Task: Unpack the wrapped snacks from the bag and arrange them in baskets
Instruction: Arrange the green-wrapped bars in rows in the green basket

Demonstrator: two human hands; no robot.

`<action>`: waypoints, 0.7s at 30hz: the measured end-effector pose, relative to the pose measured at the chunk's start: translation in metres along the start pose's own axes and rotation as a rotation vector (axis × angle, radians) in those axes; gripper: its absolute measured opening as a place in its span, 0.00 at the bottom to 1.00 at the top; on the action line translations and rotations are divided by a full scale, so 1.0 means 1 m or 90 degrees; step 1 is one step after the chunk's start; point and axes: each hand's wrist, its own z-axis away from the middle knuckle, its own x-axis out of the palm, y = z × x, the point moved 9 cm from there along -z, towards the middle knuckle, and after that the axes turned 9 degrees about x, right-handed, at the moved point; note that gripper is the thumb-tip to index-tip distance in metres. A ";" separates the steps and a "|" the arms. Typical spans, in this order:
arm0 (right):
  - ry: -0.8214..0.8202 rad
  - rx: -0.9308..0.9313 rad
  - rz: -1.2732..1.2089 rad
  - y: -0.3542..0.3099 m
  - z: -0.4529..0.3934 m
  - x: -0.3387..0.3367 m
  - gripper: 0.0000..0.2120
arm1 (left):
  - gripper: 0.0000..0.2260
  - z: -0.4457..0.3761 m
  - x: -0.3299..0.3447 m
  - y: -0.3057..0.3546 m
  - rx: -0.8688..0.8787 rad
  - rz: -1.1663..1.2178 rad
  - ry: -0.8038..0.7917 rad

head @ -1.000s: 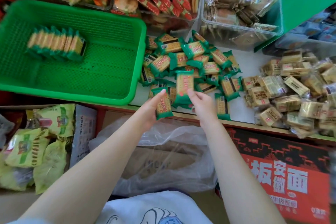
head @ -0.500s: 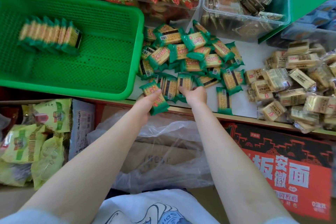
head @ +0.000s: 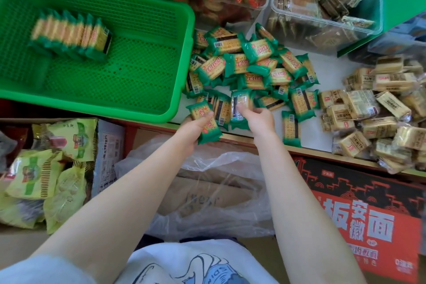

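counter (head: 332, 69): white top, carries the basket, tubs and loose snack piles.
green basket (head: 147, 71): mesh plastic, at the counter's left end; front right corner overhangs the front edge.
red carton (head: 368, 221): below the counter's front edge, right side; large white characters "板", "安徽", "面" readable, small print too blurred.
clear bag (head: 214, 193): crumpled plastic over a brown cardboard box (head: 207, 191), under the front edge between the arms; handwriting on the box not legible.
clear tubs (head: 318, 18): along the back edge, brown-wrapped snacks in one, red-wrapped in the next.
green packs pile (head: 253, 64): loose heap mid-counter, just right of the basket; green wrappers, cracker picture, red characters and barcodes, text unreadable.
tan packs pile (head: 380, 108): right end of the counter, label text blurred.
basket row (head: 71, 34): green packs standing on edge, side by side, back left of the basket floor.
left hand (head: 196, 129): at the front edge, thumb and fingers clamped on one green pack (head: 204, 123).
right hand (head: 258, 117): fingers pinching a second green pack (head: 241, 108) at the pile's near side.
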 end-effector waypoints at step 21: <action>-0.273 -0.284 0.008 -0.077 0.180 0.113 0.32 | 0.22 0.087 -0.018 0.147 0.249 0.021 -0.191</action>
